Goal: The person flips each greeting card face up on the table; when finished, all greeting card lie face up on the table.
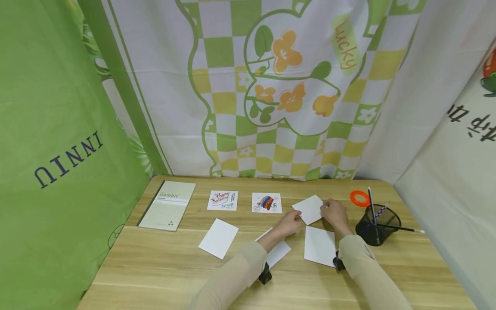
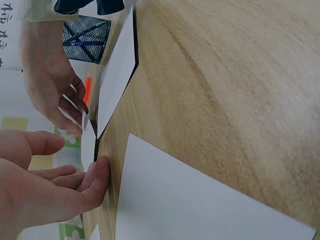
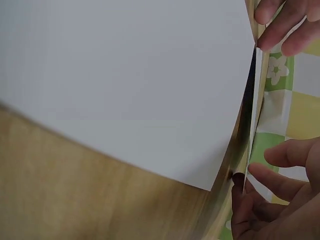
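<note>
The white card [image 1: 310,209] was between both hands, over the table [image 1: 155,275]. The right hand [image 1: 335,213] pinched its right side, fingers nearly closed; the left hand [image 1: 289,223] met its left side, though I could not tell whether it gripped. The card looked light, stiffish and smooth (prone to creasing, I judged); opposite edges offered the best hold. A flat second card [image 1: 320,244] lay nearer than the grip, a black mesh cup [image 1: 385,233] right of it.

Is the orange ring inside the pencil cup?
No, the orange ring lies flat on the table, just outside the black pencil cup.
</note>
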A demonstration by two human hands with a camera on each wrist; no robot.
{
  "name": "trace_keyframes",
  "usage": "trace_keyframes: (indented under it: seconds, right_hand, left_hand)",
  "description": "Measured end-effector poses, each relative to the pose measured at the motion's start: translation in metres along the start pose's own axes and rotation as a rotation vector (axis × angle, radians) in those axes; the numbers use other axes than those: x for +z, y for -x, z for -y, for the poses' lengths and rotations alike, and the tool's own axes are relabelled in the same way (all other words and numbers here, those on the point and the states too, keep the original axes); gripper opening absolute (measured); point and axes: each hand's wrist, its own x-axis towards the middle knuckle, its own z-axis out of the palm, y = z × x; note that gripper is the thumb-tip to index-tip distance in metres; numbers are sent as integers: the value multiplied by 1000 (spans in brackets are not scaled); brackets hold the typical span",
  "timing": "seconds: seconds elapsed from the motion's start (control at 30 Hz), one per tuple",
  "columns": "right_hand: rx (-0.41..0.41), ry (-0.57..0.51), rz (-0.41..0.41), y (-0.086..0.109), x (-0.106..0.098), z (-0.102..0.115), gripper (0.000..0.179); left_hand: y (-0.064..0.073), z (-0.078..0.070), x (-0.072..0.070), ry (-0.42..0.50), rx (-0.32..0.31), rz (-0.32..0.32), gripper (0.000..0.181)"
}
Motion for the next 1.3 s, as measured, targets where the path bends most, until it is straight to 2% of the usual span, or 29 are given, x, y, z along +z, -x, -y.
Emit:
trace_keyframes:
  seconds: [0.17,0.33,0.57,0.73,0.93,1.1,1.3]
  right_hand:
    - [-3,-10,8,2,-2,0,31]
    - [-11,-13,11,4,-3,0,28]
    - [12,-16,40,5,-1,-1,30]
    - [5,-44,55,5,-3,-1,33]
    - [49,-156,69,5,-6,0,35]
    - [155,-323,105,5,-8,2,35]
    - [266,-515,148,3,-8,2,34]
  left_hand:
    - [-1,2,1,-3,7,-32,56]
    - [-1,1,0,72,-13,-72,65]
    - [-2,3,-1,123,7,-201,67]
    - [-2,4,-3,156,24,-258,66]
    - [-3,6,-5,203,66,-328,53]
    - [-4,8,-6,183,67,-393,39]
    - [-4,7,-7,143,74,-424,24]
